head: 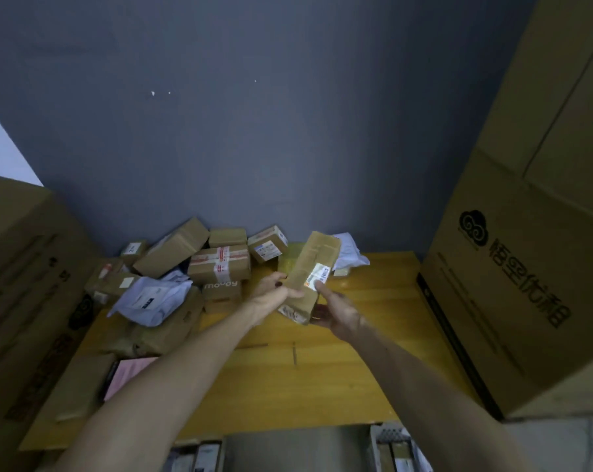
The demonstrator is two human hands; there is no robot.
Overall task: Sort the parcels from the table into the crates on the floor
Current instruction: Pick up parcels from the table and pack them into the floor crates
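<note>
Both hands hold one long brown parcel (313, 258) in the air above the yellow table (322, 369); it is tilted, with its far end leaning to the right and away from the person, and it does not touch the table. The left hand (271, 294) grips the left edge of the parcel with the fingers curled round it; the right hand (337, 313) holds the near end from below, fingers under it and the thumb laid on the white label (319, 274) (the print there is too blurred to read). On the far left part of the table lies a pile of parcels (220, 264), brown boxes resting partly on each other; a pale plastic bag (152, 298) lies on the front of this pile, and a second pale bag (349, 250) lies at the back, just behind the held parcel. A right carton (513, 284), very large and with dark print, stands at the right end of the table; a left carton (26, 267) stands at the left end.
</note>
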